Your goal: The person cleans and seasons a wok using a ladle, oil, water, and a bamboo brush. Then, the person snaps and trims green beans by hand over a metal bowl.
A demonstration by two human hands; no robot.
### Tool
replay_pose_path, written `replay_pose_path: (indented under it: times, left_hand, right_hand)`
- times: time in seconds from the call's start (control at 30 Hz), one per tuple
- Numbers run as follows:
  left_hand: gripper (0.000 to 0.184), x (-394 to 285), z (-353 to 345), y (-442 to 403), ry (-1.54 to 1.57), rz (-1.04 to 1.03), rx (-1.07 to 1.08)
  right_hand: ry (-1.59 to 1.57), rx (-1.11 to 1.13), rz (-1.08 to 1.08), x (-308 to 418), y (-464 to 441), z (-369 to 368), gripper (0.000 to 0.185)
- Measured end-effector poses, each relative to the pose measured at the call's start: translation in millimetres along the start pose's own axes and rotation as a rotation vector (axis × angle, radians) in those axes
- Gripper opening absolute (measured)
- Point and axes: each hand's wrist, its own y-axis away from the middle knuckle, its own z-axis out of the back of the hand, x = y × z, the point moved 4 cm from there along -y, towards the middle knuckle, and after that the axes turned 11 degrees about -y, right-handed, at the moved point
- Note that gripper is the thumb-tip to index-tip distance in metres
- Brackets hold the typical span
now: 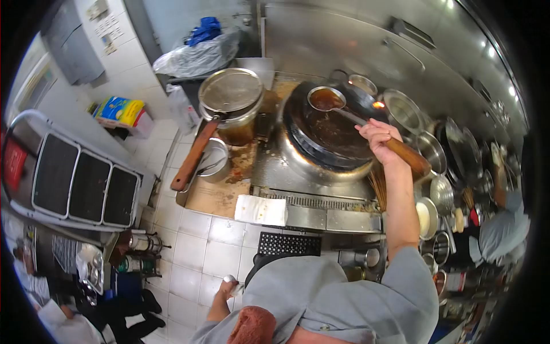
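Note:
My right hand is closed around the shaft of a wooden-handled ladle. The ladle's round bowl holds brown liquid and hangs over the far side of a dark wok on the stove. More brown liquid shows in the wok. Down beside my body, my left hand is closed on something small and white that I cannot make out. Left of the wok, a wooden-handled round strainer rests across a pot of brown liquid. A metal container with a utensil in it stands just below.
A folded white cloth lies on the stove's front edge. Metal bowls and a perforated skimmer crowd the right side. A flame shows behind the wok. A folding step ladder is at left. Other people are at far right and lower left.

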Motion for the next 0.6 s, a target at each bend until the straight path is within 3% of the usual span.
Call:
replay_pose_path:
  times: [0.2,0.3,0.37,0.4,0.47,0.5,0.53,0.6]
  left_hand:
    - [0.008,36,-4,27,0.036,-0.016,-0.086]
    - [0.015,53,-3,31,-0.352,-0.033,-0.104]
    - [0.021,65,-1,13,-0.892,-0.368,-0.092]
    - [0.021,64,-2,18,-0.883,-0.363,-0.096]
    - [0.024,65,-9,21,-1.322,-0.438,-0.057]
    - [0.024,65,-14,21,-1.318,-0.435,-0.060]
    - [0.022,69,-11,19,-0.864,-0.223,-0.088]
    - [0.021,69,-14,23,-0.410,-0.020,-0.110]
  right_hand:
    - [0.020,0.021,-0.118,-44,-55,-43,0.057]
    - [0.041,0.017,-0.169,-69,-86,-55,0.059]
    - [0.050,0.019,-0.189,-83,-105,-59,0.060]
    - [0.098,0.024,-0.223,-92,-116,-59,0.053]
    - [0.217,0.066,-0.259,-105,-138,-53,0.036]
    - [0.298,0.064,-0.232,-114,-145,-48,0.028]
    - [0.407,0.073,-0.236,-120,-152,-41,0.023]
    - [0.657,0.057,-0.182,-131,-164,-23,0.010]
